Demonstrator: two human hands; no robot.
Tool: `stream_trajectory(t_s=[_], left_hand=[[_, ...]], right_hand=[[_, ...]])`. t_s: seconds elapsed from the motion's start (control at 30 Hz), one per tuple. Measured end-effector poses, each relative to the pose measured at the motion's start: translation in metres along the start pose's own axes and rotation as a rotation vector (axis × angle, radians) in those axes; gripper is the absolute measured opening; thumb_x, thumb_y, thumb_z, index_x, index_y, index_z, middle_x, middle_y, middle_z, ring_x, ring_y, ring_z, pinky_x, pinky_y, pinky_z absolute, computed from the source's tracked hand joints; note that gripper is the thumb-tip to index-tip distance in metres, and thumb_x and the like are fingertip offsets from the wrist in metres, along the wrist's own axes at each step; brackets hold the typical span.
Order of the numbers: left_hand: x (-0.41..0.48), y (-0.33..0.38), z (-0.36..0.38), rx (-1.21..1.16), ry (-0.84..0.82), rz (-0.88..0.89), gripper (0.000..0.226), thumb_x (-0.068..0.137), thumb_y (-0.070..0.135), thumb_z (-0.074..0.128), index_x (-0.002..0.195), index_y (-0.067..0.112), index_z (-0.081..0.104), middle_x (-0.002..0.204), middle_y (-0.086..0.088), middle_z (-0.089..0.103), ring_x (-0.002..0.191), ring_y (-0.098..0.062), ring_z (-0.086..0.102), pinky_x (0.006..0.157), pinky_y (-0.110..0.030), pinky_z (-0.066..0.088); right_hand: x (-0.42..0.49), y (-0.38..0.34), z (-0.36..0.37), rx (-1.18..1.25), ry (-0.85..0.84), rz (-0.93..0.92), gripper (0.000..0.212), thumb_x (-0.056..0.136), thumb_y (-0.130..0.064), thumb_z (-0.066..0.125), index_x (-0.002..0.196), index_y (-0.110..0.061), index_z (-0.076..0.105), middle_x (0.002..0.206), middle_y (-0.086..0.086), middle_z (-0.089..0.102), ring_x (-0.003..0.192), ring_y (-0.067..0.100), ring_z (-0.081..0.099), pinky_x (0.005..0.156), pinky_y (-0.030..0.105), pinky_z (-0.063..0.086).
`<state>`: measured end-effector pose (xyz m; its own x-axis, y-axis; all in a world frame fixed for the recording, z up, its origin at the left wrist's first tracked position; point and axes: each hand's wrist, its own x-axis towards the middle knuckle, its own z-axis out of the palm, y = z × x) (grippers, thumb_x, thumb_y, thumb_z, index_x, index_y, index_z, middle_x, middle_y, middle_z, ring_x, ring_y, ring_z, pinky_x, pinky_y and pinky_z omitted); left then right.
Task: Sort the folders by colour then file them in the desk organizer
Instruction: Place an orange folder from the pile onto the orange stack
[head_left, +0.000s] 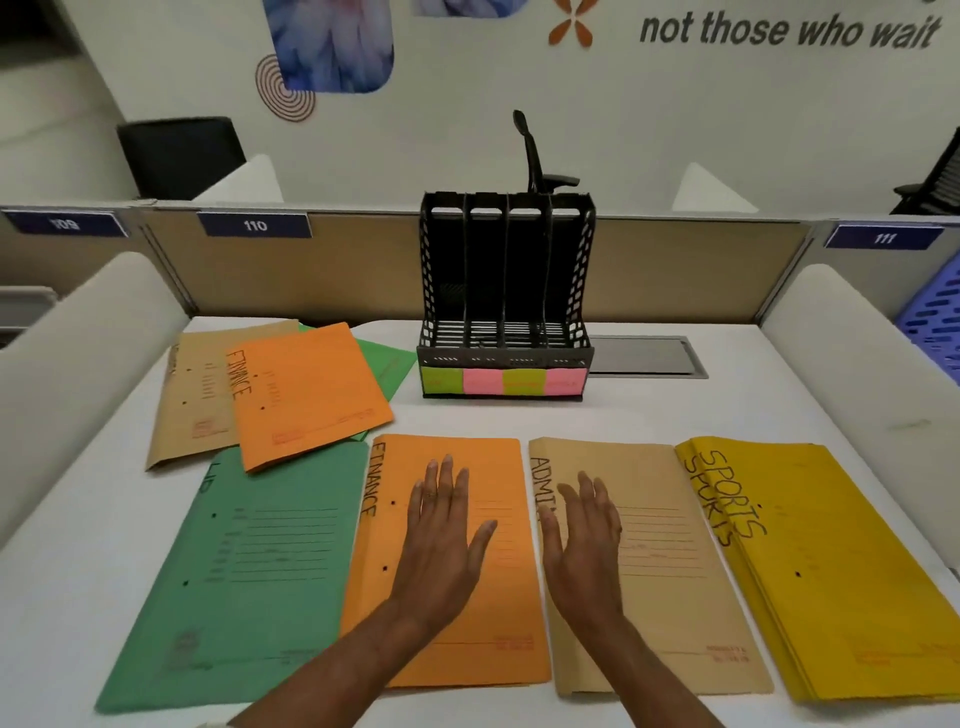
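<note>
Along the near edge of the bench (675, 410) we found four lots side by side: a green folder (249, 571), an orange folder (509, 613), a tan folder (670, 597) and a yellow stack (831, 571). We noted the left hand (441, 535) lying flat and released on the orange folder. The right hand (587, 535), fingers straight, grasped nothing over the tan folder. Behind them stood the black desk organizer (504, 291), with a mixed pile (311, 395) to its left.

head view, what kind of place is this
Probably an open-plan office: a desk partition carrying the numbered plate 110, an office chair behind it, and a desk organizer with labelled folders laid out in front.
</note>
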<state>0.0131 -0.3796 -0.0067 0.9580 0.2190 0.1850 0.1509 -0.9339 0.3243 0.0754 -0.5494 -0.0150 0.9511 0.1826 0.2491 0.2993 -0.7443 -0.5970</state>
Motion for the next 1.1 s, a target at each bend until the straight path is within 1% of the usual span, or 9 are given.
stream_trajectory(t_s=[0.13,0.3,0.43,0.63,0.73,0.87,0.93,1.0,1.1], left_hand=[[-0.004,-0.045,-0.022,0.021,0.020,-0.031,0.073,0.103,0.058,0.025,0.160,0.017,0.006,0.167,-0.001,-0.014,0.152,-0.016,-0.020,0.124,-0.037,-0.008],[-0.009,-0.081,-0.044,0.022,0.072,-0.086,0.074,0.103,0.056,0.028,0.160,0.017,0.003,0.168,-0.002,-0.010,0.153,-0.016,-0.016,0.124,-0.037,-0.007],[-0.014,-0.101,-0.053,0.020,0.093,-0.172,0.075,0.102,0.057,0.028,0.159,0.017,0.003,0.167,-0.002,-0.009,0.153,-0.015,-0.018,0.125,-0.037,-0.007],[-0.014,-0.133,-0.067,-0.053,0.111,-0.364,0.075,0.101,0.054,0.033,0.159,0.016,0.003,0.167,-0.002,-0.010,0.152,-0.014,-0.019,0.126,-0.039,-0.005],[-0.007,-0.153,-0.076,-0.123,0.136,-0.439,0.075,0.101,0.052,0.037,0.159,0.015,0.007,0.168,-0.003,-0.003,0.154,-0.017,-0.012,0.126,-0.039,-0.003],[0.005,-0.188,-0.083,-0.235,0.125,-0.572,0.073,0.101,0.049,0.041,0.159,0.015,0.012,0.167,-0.008,0.007,0.155,-0.023,0.000,0.126,-0.043,0.005],[0.012,-0.210,-0.085,-0.341,0.127,-0.643,0.067,0.101,0.046,0.045,0.156,0.015,0.023,0.164,-0.011,0.022,0.152,-0.029,0.016,0.124,-0.048,0.017],[0.022,-0.229,-0.088,-0.511,0.150,-0.747,0.060,0.100,0.044,0.051,0.150,0.017,0.034,0.156,-0.011,0.038,0.143,-0.032,0.035,0.115,-0.048,0.032],[0.038,-0.257,-0.088,-0.761,0.177,-0.964,0.062,0.098,0.041,0.056,0.150,0.013,0.036,0.152,-0.012,0.044,0.136,-0.033,0.045,0.107,-0.045,0.041]], right_hand=[[-0.006,-0.041,0.025,0.008,-0.004,-0.029,0.046,0.102,-0.040,0.041,0.141,-0.018,0.050,0.160,0.005,0.031,0.153,0.019,0.011,0.124,0.044,0.013],[-0.010,-0.078,0.047,0.023,-0.033,-0.093,0.042,0.102,-0.039,0.045,0.140,-0.020,0.051,0.161,0.003,0.029,0.152,0.013,0.004,0.123,0.035,0.002],[-0.009,-0.094,0.059,0.040,-0.099,-0.175,0.043,0.103,-0.040,0.043,0.140,-0.020,0.050,0.162,0.002,0.026,0.153,0.017,0.006,0.125,0.038,0.007],[-0.005,-0.113,0.073,0.033,-0.181,-0.257,0.045,0.104,-0.045,0.038,0.144,-0.025,0.045,0.164,-0.003,0.019,0.153,0.012,-0.002,0.121,0.028,-0.007],[-0.005,-0.120,0.084,0.035,-0.198,-0.279,0.045,0.104,-0.045,0.036,0.144,-0.026,0.043,0.165,-0.003,0.017,0.152,0.008,-0.007,0.122,0.029,-0.006],[0.000,-0.130,0.104,0.029,-0.206,-0.276,0.045,0.104,-0.045,0.035,0.144,-0.026,0.043,0.165,-0.004,0.017,0.151,0.006,-0.009,0.123,0.032,-0.002],[0.003,-0.139,0.118,0.020,-0.219,-0.255,0.047,0.104,-0.047,0.033,0.145,-0.026,0.042,0.165,-0.004,0.015,0.152,0.007,-0.008,0.124,0.032,-0.001],[0.006,-0.149,0.133,0.012,-0.232,-0.226,0.049,0.104,-0.048,0.032,0.147,-0.026,0.041,0.165,-0.006,0.012,0.151,0.006,-0.010,0.122,0.029,-0.003],[0.009,-0.164,0.155,0.008,-0.258,-0.190,0.051,0.104,-0.049,0.032,0.149,-0.026,0.038,0.165,-0.008,0.010,0.150,0.004,-0.013,0.121,0.028,-0.003]])
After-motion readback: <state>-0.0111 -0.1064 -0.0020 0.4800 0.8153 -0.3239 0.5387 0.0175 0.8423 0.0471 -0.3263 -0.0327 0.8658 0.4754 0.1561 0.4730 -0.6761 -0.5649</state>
